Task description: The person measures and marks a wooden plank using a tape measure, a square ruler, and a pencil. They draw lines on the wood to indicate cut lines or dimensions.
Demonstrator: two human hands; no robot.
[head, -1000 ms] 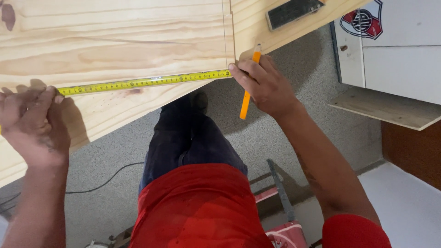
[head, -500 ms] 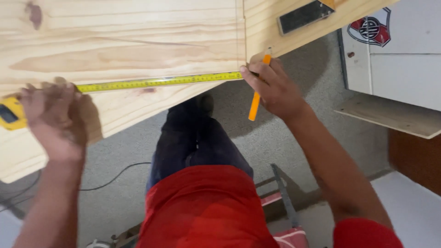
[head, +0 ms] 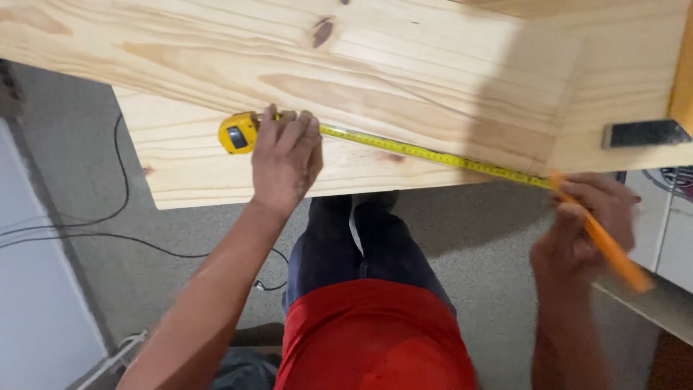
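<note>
A yellow tape measure [head: 238, 133] is pressed onto the pine board [head: 404, 79] near its front edge by the left hand [head: 285, 160], fingers flat. Its blade [head: 433, 154] is stretched to the right hand [head: 586, 225], closed around an orange pencil [head: 606, 249].

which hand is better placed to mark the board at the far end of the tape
Right, probably. The right hand already grips the orange pencil at the yellow tape's end by the pine board's edge. The left hand is pinning the tape case.
</note>
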